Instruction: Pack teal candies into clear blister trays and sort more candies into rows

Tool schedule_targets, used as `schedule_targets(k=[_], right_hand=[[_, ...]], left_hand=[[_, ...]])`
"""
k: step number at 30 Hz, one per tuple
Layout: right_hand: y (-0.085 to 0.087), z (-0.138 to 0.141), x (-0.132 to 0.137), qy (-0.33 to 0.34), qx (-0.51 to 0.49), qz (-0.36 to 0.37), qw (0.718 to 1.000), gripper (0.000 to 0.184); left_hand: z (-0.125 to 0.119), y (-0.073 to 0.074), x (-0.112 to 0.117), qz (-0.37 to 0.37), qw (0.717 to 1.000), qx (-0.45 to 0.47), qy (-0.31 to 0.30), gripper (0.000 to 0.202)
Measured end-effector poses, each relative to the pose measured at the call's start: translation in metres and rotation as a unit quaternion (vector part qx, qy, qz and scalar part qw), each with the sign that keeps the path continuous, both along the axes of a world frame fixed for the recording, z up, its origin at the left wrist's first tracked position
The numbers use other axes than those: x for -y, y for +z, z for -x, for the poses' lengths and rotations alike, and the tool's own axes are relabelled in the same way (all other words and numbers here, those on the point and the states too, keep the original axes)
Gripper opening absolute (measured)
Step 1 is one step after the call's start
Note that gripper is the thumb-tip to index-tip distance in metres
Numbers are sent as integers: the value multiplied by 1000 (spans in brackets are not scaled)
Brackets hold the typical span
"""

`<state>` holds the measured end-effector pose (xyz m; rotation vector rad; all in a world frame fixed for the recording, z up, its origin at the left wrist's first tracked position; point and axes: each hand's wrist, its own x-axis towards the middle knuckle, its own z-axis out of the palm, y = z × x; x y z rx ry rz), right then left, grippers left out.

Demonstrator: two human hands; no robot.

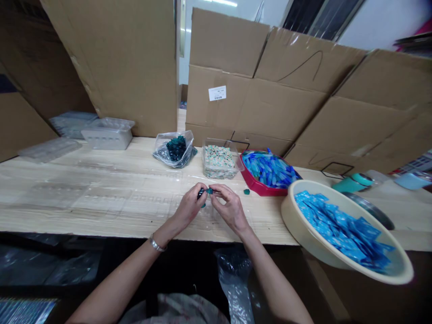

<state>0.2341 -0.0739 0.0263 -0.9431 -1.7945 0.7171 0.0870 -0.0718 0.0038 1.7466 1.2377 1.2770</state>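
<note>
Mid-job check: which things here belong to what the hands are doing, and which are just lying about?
In use: left hand, right hand, both pinching a small teal piece; loose teal piece; bag of dark teal pieces.

Probably lying about: stacked clear plastic trays; cardboard sheets; teal bottle; red tray of blue pieces; beige basin of blue packets.
</note>
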Motion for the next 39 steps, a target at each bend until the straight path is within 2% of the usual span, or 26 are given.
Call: schedule_targets(k=[3, 6, 9, 12, 14, 17, 23, 26, 31, 35, 39], right_hand=[[4, -9, 2, 26, -26, 75, 996, 21], [5, -22, 3, 25, -34, 86, 995, 17], [4, -50, -6, -41, -11, 40, 998, 15], [-1, -90, -26, -124, 71, -38, 989, 15], [-9, -112, -43, -135, 130, -69, 980, 15], [-24, -130, -62, -106, 203, -80, 970, 18], [-41, -131, -70, -62, 263, -65, 961, 23], [-44, -132, -72, -74, 264, -64, 960, 24], [-50, -136, -79, -115, 243, -60, 961, 22], [-53, -137, -78, -109, 248, -47, 962, 23], [-55, -136, -77, -104, 240, -49, 964, 22]], left_hand=[[-2, 0, 2, 15, 999, 4, -29, 10], [-6, 0, 5, 37, 998, 16, -49, 11], [-6, 1, 10, 109, 992, 45, -46, 16], [-1, 3, 17, 216, 971, 95, -41, 25], [3, 5, 21, 256, 956, 132, -58, 28], [4, 9, 25, 288, 937, 175, -91, 28], [3, 16, 26, 337, 902, 243, -116, 29], [5, 16, 25, 354, 889, 263, -122, 29], [7, 14, 24, 358, 883, 275, -129, 28], [7, 14, 24, 366, 877, 281, -132, 28], [9, 14, 24, 384, 856, 316, -138, 27]])
